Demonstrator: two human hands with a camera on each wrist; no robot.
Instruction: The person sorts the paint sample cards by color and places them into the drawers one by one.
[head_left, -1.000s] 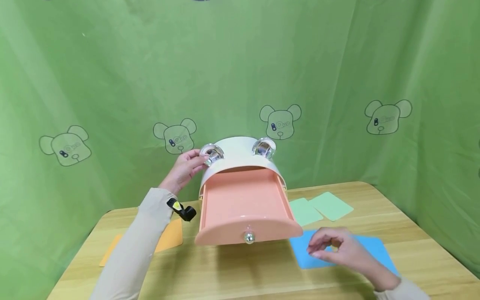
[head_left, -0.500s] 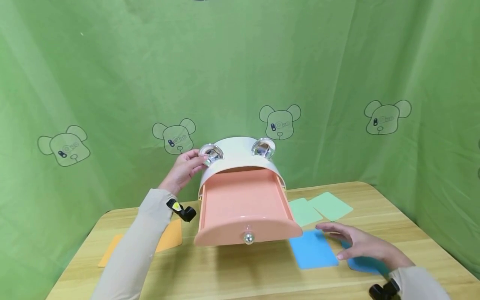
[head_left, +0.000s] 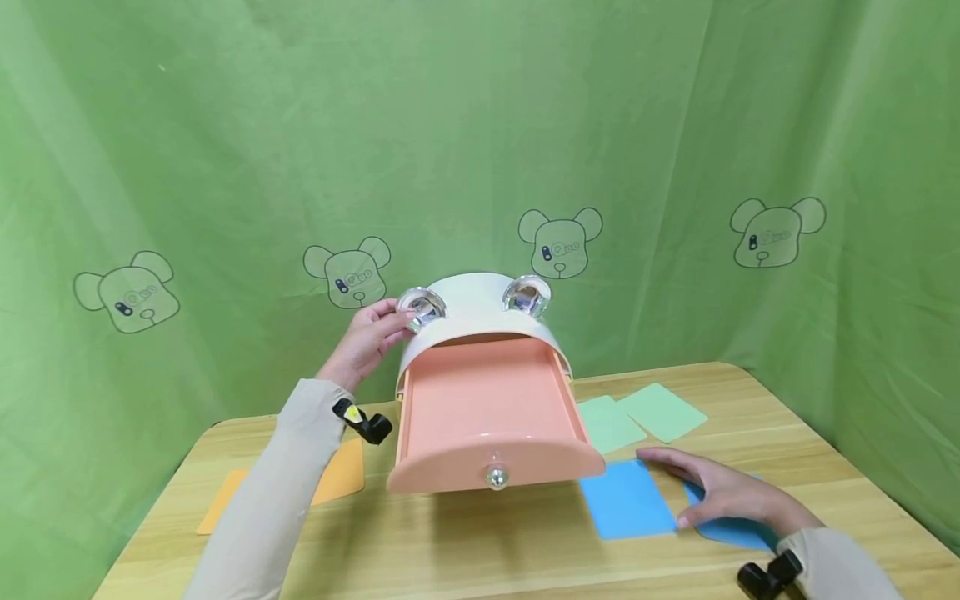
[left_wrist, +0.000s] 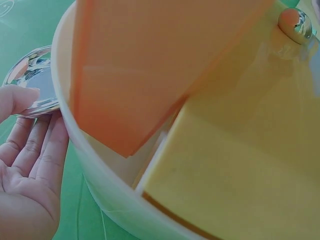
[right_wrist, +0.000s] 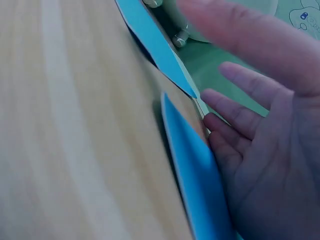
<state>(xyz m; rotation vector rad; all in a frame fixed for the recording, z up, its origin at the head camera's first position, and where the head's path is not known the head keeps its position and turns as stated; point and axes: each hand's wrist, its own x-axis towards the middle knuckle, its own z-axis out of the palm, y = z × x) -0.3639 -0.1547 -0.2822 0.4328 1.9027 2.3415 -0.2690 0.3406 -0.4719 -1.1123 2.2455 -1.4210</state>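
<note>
A white storage box (head_left: 474, 302) with two shiny silver domes on top stands at the table's middle, its pink drawer (head_left: 491, 392) pulled far out. My left hand (head_left: 366, 343) pinches the left silver dome (head_left: 422, 310), thumb in front and fingers beneath, as the left wrist view also shows. My right hand (head_left: 723, 490) is low over two blue cards (head_left: 628, 500), fingers spread and thumb apart. It partly covers the right blue card (right_wrist: 195, 175); whether the fingers touch the cards I cannot tell.
Two light green cards (head_left: 662, 412) lie behind the blue ones. On the left, orange cards (head_left: 341, 472) are partly hidden under the left sleeve. Above the table the drawer front with its silver knob (head_left: 497, 477) juts forward. A green curtain (head_left: 480, 133) hangs behind.
My right hand has moved right and opened from a loose curl, uncovering the left blue card, and has nearly stopped over the last half second. The left hand stays on the dome.
</note>
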